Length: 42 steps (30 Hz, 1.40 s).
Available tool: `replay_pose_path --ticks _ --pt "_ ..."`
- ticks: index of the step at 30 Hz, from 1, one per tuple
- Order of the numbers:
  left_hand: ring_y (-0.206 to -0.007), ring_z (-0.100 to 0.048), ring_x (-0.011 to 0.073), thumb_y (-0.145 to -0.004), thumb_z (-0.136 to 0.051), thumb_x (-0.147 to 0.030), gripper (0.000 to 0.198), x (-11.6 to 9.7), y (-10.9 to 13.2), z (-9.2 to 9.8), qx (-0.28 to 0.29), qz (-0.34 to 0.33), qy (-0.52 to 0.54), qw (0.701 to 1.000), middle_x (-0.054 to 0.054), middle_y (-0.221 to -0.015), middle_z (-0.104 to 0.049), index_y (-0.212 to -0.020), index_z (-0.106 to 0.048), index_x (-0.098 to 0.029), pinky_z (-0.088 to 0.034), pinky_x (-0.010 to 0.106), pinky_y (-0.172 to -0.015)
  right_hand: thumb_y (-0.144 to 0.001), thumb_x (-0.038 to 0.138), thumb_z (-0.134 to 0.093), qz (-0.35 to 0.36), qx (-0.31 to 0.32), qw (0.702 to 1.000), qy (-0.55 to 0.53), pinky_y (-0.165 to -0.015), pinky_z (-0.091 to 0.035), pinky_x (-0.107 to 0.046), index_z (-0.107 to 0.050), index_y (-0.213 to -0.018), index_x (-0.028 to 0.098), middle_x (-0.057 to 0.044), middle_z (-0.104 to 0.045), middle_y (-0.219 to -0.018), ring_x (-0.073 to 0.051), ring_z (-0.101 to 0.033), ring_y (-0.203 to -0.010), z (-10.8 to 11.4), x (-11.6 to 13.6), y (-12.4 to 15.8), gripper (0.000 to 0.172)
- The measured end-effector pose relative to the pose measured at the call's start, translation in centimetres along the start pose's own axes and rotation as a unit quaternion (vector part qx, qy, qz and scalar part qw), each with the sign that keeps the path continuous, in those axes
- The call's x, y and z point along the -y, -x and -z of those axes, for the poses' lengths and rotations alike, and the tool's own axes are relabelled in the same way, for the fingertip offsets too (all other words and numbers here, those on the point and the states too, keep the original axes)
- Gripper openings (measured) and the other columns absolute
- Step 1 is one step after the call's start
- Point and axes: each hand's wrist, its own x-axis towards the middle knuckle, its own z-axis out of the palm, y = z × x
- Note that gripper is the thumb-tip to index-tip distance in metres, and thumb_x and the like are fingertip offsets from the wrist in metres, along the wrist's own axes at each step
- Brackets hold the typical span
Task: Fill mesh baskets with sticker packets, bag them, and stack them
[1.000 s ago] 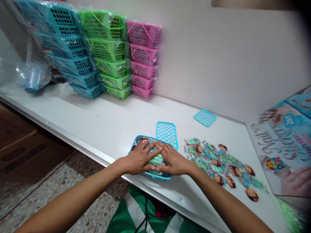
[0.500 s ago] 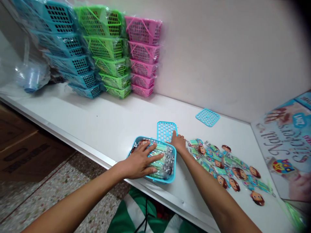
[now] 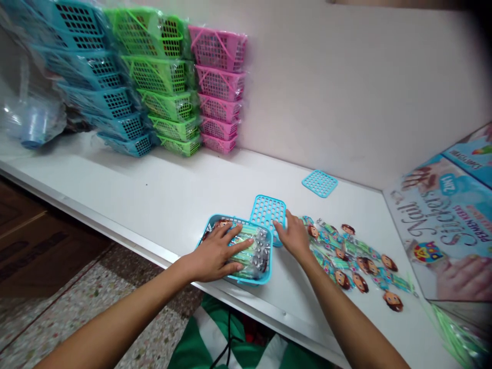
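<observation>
A light blue plastic basket [image 3: 269,266] near the table's front edge is packed with clear-wrapped packets [image 3: 251,245] that have green sticks inside and cartoon heads at one end. Palm down with fingers spread, my left hand [image 3: 211,260] lies flat on these packets. My right hand [image 3: 296,240] pinches the right edge of a blue perforated lid [image 3: 265,209], thumb on top and fingers along the side. That lid is just behind the basket, its near part overlapping the rim's back right corner in view. Right of my right hand, loose packets of the same kind [image 3: 344,256] are scattered.
Another blue perforated lid [image 3: 320,183] lies by the wall. At the back left stand stacks of wrapped blue baskets [image 3: 111,102], green baskets [image 3: 165,77] and pink baskets [image 3: 223,84]. A printed carton [image 3: 442,220] stands on the right, with green strips [image 3: 457,333] beside it.
My right hand has closed on the lid's right edge, where one finger lay on it before. The lid has shifted slightly right and toward me. My left hand stays on the packets.
</observation>
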Motion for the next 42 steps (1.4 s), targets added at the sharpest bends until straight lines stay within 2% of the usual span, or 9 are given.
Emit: replay_pose_path --ticks 5,13,15,20,23,28,31,36,42 --pt "-0.140 -0.018 0.0415 -0.088 -0.043 -0.057 0.064 -0.1 0.1 0.1 -0.010 -0.001 -0.003 1.000 0.010 -0.157 -0.017 -0.146 -0.023 -0.039 -0.021 0.063 -0.108 -0.087 0.030 -0.059 0.300 0.010 0.949 -0.091 -0.088 -0.040 -0.040 -0.066 -0.099 0.024 -0.004 -0.069 -0.097 -0.020 -0.056 -0.092 3.2 1.9 4.8 0.015" --pt "-0.138 -0.021 0.0426 -0.085 -0.046 -0.060 0.066 -0.1 0.1 0.6 -0.010 0.001 -0.014 1.000 0.009 -0.155 -0.021 -0.145 -0.024 -0.041 -0.024 0.063 -0.107 -0.089 0.025 -0.053 0.319 0.103 0.939 -0.074 -0.083 -0.037 -0.040 -0.069 -0.095 0.024 -0.003 -0.071 -0.091 -0.020 -0.055 -0.091 2.6 4.6 5.2 0.016" --pt "-0.139 -0.020 0.0427 -0.086 -0.045 -0.059 0.065 -0.1 0.1 0.6 -0.007 0.003 -0.015 1.000 0.009 -0.156 -0.020 -0.145 -0.024 -0.042 -0.024 0.063 -0.107 -0.090 0.029 -0.050 0.265 0.108 0.952 -0.111 -0.085 -0.040 -0.037 -0.069 -0.095 0.025 -0.003 -0.070 -0.095 -0.019 -0.057 -0.093 2.5 3.7 4.5 0.020" --pt "-0.139 -0.017 0.0434 -0.085 -0.044 -0.062 0.068 0.1 0.0 0.5 0.003 -0.004 -0.006 1.000 0.011 -0.156 -0.017 -0.146 -0.023 -0.040 -0.024 0.064 -0.107 -0.089 0.051 -0.041 -0.088 0.033 0.995 -0.024 -0.089 -0.043 -0.041 -0.054 -0.125 0.009 -0.019 -0.062 -0.117 -0.027 -0.059 -0.103 0.1 0.2 0.1 0.057" --pt "-0.138 -0.020 0.0427 -0.084 -0.045 -0.063 0.069 0.1 0.0 0.4 -0.005 -0.003 -0.002 1.000 0.011 -0.156 -0.020 -0.146 -0.025 -0.039 -0.023 0.064 -0.107 -0.071 0.058 -0.064 -0.128 0.046 0.990 0.049 -0.098 -0.031 -0.056 -0.033 -0.139 -0.004 -0.034 -0.052 -0.123 -0.043 -0.048 -0.117 -2.5 -0.3 -2.4 0.097" --pt "-0.137 -0.023 0.0406 -0.086 -0.046 -0.059 0.064 0.1 0.0 0.2 -0.028 0.001 0.006 1.000 0.009 -0.155 -0.023 -0.144 -0.028 -0.040 -0.023 0.064 -0.108 -0.048 0.043 -0.084 -0.186 0.038 0.981 -0.050 -0.104 -0.020 -0.060 -0.032 -0.141 0.005 -0.031 -0.048 -0.130 -0.047 -0.034 -0.129 -4.7 0.7 -4.0 0.113" --pt "-0.137 -0.024 0.0405 -0.086 -0.045 -0.059 0.063 0.0 0.1 0.1 -0.031 0.004 0.007 0.999 0.010 -0.154 -0.025 -0.144 -0.030 -0.039 -0.023 0.064 -0.108 -0.045 0.039 -0.083 -0.226 0.000 0.951 -0.209 -0.098 -0.034 -0.055 -0.043 -0.132 0.004 -0.028 -0.057 -0.121 -0.043 -0.047 -0.119 -4.2 0.7 -4.4 0.103" --pt "-0.139 -0.021 0.0412 -0.087 -0.042 -0.060 0.062 -0.1 0.2 0.1 -0.021 0.007 0.004 1.000 0.012 -0.154 -0.024 -0.144 -0.031 -0.037 -0.022 0.064 -0.108 -0.070 0.062 -0.056 -0.197 0.022 0.909 -0.367 -0.065 -0.052 -0.034 -0.062 -0.102 0.012 -0.011 -0.070 -0.090 -0.023 -0.066 -0.073 -1.0 -0.1 -2.2 0.060" --pt "-0.139 -0.021 0.0406 -0.087 -0.042 -0.060 0.063 0.1 0.1 -0.1 -0.032 0.003 0.004 0.999 0.010 -0.155 -0.022 -0.144 -0.029 -0.039 -0.022 0.063 -0.108 -0.085 0.053 -0.050 -0.137 -0.010 0.904 -0.405 -0.085 -0.050 -0.037 -0.057 -0.119 0.020 -0.006 -0.069 -0.106 -0.022 -0.064 -0.095 3.3 2.2 4.9 0.048"
